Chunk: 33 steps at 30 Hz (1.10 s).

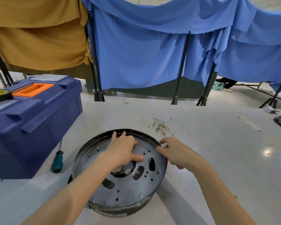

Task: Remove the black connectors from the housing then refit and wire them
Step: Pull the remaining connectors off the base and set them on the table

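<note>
Housing (123, 189) lies under both hands: left hand (122, 150) flat on it, right hand (173, 153) gripping its rim.

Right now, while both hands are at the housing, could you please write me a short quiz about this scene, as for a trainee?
1. True or false: the screwdriver lies on the table to the right of the housing.
2. Choose one: what sits on top of the blue toolbox? A: a tape roll. B: a cup. C: a hammer.
3. Short answer: which hand rests on the housing's perforated plate, with its thumb beside the central hole?

Key
1. False: it lies to the left of the housing.
2. A.
3. The left hand.
</note>
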Motion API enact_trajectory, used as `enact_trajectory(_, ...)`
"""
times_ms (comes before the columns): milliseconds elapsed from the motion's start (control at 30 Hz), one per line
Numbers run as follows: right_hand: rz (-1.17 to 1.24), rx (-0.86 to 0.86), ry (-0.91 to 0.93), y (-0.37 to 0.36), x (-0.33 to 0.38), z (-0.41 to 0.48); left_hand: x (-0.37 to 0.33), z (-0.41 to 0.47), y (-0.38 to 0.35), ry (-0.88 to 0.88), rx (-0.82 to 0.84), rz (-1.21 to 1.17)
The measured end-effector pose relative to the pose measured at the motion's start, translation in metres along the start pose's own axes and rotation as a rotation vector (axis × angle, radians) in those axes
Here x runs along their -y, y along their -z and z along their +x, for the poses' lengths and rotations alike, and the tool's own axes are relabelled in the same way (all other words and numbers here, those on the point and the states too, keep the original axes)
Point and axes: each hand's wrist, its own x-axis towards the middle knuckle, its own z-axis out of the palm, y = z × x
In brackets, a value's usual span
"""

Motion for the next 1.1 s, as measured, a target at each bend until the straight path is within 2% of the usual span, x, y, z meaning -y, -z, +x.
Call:
enact_trajectory(233, 0.059, 0.054, -0.018, 0.000, -0.002, 0.003, 0.001, 0.015, 0.005, -0.088, 0.100, -0.029)
enact_trajectory(300, 0.072, 0.070, -0.018, 0.000, -0.001, 0.001, 0.001, 0.016, 0.005, -0.098, 0.086, -0.033)
enact_trajectory(367, 0.076, 0.072, -0.015, 0.000, 0.000, -0.001, -0.001, 0.015, 0.002, -0.095, 0.008, -0.009)
enact_trajectory(467, 0.064, 0.093, -0.012, 0.006, -0.001, -0.005, -0.007, 0.007, -0.007, -0.129, -0.234, 0.019)
enact_trajectory(533, 0.063, 0.002, -0.042, 0.020, -0.007, -0.006, -0.010, -0.001, -0.013, -0.193, -0.318, -0.120)
enact_trajectory(600, -0.041, -0.180, -0.086, 0.040, -0.021, -0.004, -0.013, -0.012, -0.020, -0.237, -0.298, -0.237)
enact_trajectory(700, -0.203, -0.347, -0.202, 0.062, -0.051, -0.002, -0.013, -0.022, -0.031, -0.259, -0.283, -0.230)
enact_trajectory(867, -0.298, -0.355, -0.316, 0.061, -0.084, 0.009, -0.014, -0.022, -0.034, -0.244, -0.324, -0.255)
enact_trajectory(1100, -0.260, -0.354, -0.264, 0.047, -0.096, 0.020, -0.013, -0.022, -0.035, -0.239, -0.342, -0.267)
